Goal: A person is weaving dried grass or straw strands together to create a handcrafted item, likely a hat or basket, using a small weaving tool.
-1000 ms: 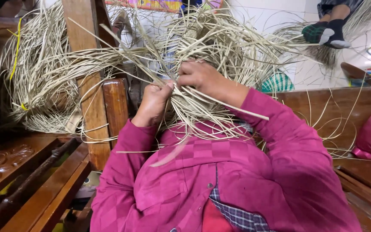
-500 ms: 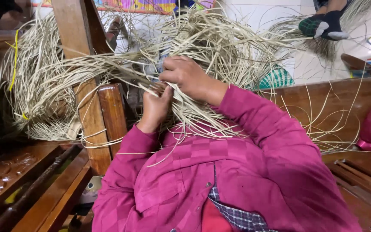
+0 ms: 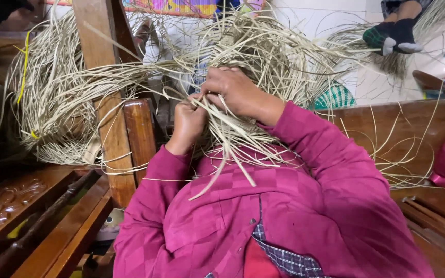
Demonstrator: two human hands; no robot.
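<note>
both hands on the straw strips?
Yes: left hand and right hand both grip the pale strips above the lap.

jacket: a magenta quilted jacket (image 3: 294, 206) is worn, stitched in a checkerboard of squares

shirt: a navy plaid shirt (image 3: 279, 252) with thin white lines is seen under it, plus a bit of red

strips: the long dried weaving strips (image 3: 263, 51) are pale straw-beige, nothing fancy

bench: the wooden bench (image 3: 387, 123) is finished in glossy reddish brown

socks: a green-and-black sock with white toes (image 3: 392, 36) is spotted top right

basket: a green-and-white woven basket (image 3: 336, 98) is tucked behind the strips

Dry matt straw strips (image 3: 243, 134), glossy wooden bench (image 3: 387, 128)
</note>
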